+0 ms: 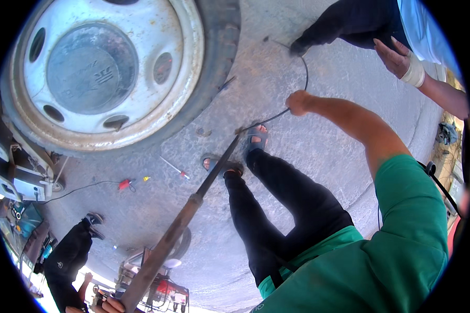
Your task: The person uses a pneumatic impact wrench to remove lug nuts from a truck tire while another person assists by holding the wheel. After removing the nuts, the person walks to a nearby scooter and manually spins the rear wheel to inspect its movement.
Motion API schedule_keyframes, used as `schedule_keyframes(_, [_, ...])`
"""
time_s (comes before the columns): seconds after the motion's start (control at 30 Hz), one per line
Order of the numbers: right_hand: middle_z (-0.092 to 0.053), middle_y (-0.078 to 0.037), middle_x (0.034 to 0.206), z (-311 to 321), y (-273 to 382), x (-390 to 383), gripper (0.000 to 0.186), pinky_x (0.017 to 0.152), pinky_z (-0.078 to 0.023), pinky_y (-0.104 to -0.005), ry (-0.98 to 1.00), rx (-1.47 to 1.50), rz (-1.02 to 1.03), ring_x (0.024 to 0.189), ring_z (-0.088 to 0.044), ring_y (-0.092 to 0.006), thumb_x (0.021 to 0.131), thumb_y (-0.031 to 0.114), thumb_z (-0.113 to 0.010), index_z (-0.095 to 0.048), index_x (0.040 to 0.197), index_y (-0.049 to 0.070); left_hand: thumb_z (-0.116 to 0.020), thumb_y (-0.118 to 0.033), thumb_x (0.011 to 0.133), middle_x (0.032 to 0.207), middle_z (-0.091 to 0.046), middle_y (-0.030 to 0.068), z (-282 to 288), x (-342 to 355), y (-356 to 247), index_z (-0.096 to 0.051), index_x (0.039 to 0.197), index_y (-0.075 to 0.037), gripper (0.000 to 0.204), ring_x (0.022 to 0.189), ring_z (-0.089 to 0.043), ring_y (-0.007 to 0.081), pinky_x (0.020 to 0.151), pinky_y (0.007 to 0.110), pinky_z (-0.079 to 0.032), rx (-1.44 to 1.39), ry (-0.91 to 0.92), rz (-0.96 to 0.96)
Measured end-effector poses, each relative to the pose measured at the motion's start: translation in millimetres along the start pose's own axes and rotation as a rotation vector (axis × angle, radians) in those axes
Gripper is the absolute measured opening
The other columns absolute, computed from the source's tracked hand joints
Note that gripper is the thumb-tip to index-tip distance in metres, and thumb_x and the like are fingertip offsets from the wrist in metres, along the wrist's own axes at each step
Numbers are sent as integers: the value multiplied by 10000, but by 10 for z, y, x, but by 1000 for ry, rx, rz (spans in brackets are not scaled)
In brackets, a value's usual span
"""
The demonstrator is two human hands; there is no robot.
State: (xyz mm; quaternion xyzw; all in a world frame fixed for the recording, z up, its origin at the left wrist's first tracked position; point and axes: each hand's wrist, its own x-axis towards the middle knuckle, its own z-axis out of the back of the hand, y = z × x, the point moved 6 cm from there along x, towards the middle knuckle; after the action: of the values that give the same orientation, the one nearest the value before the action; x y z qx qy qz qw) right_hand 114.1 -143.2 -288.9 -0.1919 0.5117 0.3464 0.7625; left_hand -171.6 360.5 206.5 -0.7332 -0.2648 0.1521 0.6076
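Observation:
My right hand [300,103] is closed round a black cable or hose [306,72], which curves across the concrete toward the upper end of a long metal bar [166,237]. The bar slants from the lower left to beside my sandalled feet. My left hand [110,305], partly visible at the bottom edge, is closed on the bar's thicker end. A large truck wheel [162,36] with a white rim and dark tyre fills the upper left, beyond the bar.
A co-worker's wrist-wrapped hand [394,60] and dark-trousered leg are at upper right; another person [62,261] is at lower left. A slim red-tipped tool [175,167], a red object [125,184] and a yellow piece [147,178] lie on the ground. Machinery [164,289] stands behind.

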Motion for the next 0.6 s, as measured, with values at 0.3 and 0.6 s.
schedule_keyframes(0.3, [-672,-238,947,882,1371,-978,303,830,-492,-463,-30,700,419,904,-640,-404,888,292,-583,-685,1028,43,-591,-449,960,808,-402,37,42,-525,35,-503,1017,-91,373,711,-486,175,776,406,-432,467,-95,-65])
schedule_keyframes(0.6, [-636,-261,995,1127,1778,-1587,314,879,-469,-496,-106,443,559,1033,-603,-422,913,285,-573,-646,1107,50,-724,-240,868,928,-600,135,-201,-705,512,-548,985,-23,303,880,-617,270,851,440,-499,568,49,55])
